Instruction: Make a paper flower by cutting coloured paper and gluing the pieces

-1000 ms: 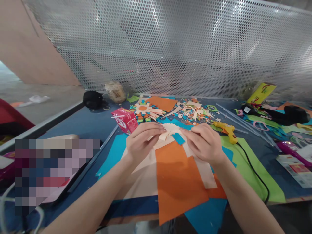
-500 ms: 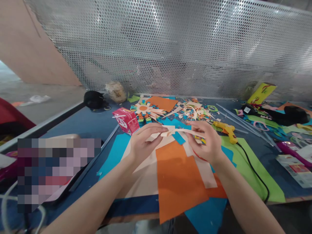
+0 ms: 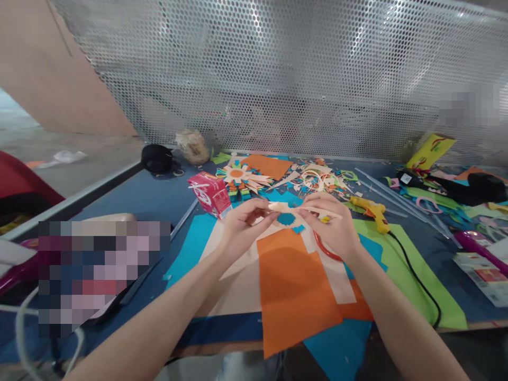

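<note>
My left hand (image 3: pixel 248 225) pinches one end of a pale cream paper strip (image 3: pixel 279 206) between thumb and fingers. My right hand (image 3: pixel 331 225) is closed on the strip's other part, and a tail of it sticks out past the fingers. Beneath the strip, between both hands, a blue round piece with a jagged edge (image 3: pixel 286 218) shows. An orange sheet (image 3: pixel 297 291) lies just in front, over a large pale sheet (image 3: pixel 234 288). Partly under my right hand is a red curved handle (image 3: pixel 327 248).
A pink box (image 3: pixel 210 194) stands left of a layered paper flower (image 3: pixel 237 174). Paper scraps (image 3: pixel 321 180) heap up at the back. On the right, a yellow glue gun (image 3: pixel 373 211) trails its black cord over a green sheet (image 3: pixel 416 275). A perforated metal screen (image 3: pixel 278 79) closes the far side.
My hands have drawn slightly closer together on the paper strip. The blue jagged round piece now shows between them. The view has shifted slightly.
</note>
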{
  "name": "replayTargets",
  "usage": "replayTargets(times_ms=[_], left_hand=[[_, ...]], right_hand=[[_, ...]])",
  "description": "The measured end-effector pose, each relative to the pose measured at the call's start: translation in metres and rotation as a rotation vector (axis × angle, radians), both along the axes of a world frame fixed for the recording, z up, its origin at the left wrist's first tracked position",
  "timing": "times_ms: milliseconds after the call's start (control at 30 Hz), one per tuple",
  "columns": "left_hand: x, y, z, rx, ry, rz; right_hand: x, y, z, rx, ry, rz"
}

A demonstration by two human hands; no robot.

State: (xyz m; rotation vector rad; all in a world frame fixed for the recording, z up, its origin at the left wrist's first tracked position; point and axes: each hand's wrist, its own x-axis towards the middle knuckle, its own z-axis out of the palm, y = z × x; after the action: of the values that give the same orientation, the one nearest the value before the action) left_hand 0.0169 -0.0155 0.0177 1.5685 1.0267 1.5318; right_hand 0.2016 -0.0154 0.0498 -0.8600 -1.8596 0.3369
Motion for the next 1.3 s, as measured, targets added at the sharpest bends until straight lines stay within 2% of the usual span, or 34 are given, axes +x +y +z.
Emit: replayTargets(times_ms=[200,333,467,567,700,867,1000,1133,1300], left_hand=[[0.000,0.001,0.000,0.062,0.064,0.026],[-0.004,0.000,0.004,0.323,0.264,0.095],[-0.010,-0.002,0.010,0.608,0.474,0.126],[-0.012,-0.002,0.011,0.708,0.482,0.158],[-0.012,-0.001,0.010,0.752,0.455,0.150],[-0.009,0.000,0.007,0.611,0.378,0.096],[-0.004,0.001,0.002,0.367,0.216,0.085],[0.000,-0.001,0.001,0.129,0.117,0.020],[0.002,-0.004,0.005,0.043,0.084,-0.018]], right_hand=[[-0.002,-0.001,-0.001,0.016,0.024,0.008],[-0.001,-0.001,-0.001,0.014,0.009,0.001],[-0.001,-0.001,0.000,0.112,-0.063,0.011],[0.000,-0.002,0.000,0.187,-0.091,0.030],[0.002,-0.005,0.002,0.209,-0.138,0.062],[0.003,-0.007,0.004,0.205,-0.147,0.079],[0.002,-0.005,0.003,0.195,-0.135,0.023],[0.001,-0.002,0.001,0.112,-0.148,0.001],[0.002,-0.001,0.002,0.018,-0.161,0.024]])
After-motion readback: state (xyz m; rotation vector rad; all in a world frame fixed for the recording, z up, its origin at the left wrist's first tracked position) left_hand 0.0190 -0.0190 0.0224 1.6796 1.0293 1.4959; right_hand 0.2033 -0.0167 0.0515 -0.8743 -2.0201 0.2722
